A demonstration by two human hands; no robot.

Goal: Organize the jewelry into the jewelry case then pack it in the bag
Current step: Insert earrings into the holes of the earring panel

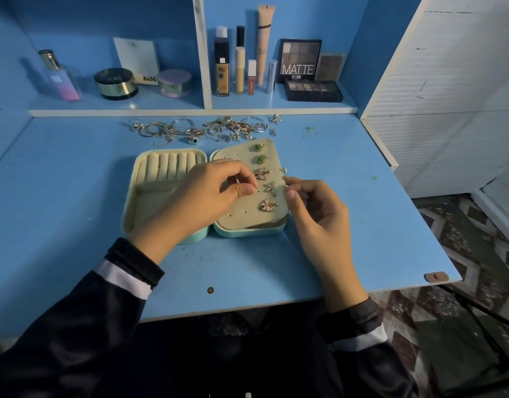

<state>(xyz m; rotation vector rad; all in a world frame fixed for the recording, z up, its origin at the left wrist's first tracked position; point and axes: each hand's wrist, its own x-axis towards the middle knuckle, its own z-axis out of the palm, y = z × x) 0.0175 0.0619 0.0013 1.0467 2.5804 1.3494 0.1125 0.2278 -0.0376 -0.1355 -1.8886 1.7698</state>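
Observation:
A mint jewelry case lies open on the blue desk, ring rolls on its left half. Its beige earring panel on the right carries two green earrings and three sparkly gold ones. My left hand hovers over the panel and pinches a small earring between thumb and forefinger. My right hand grips the panel's right edge with curled fingers. A pile of loose jewelry lies behind the case. No bag is in view.
A shelf behind the desk holds a perfume bottle, jars, foundation tubes and eyeshadow palettes. A white cabinet stands on the right. The desk's front edge is near my lap.

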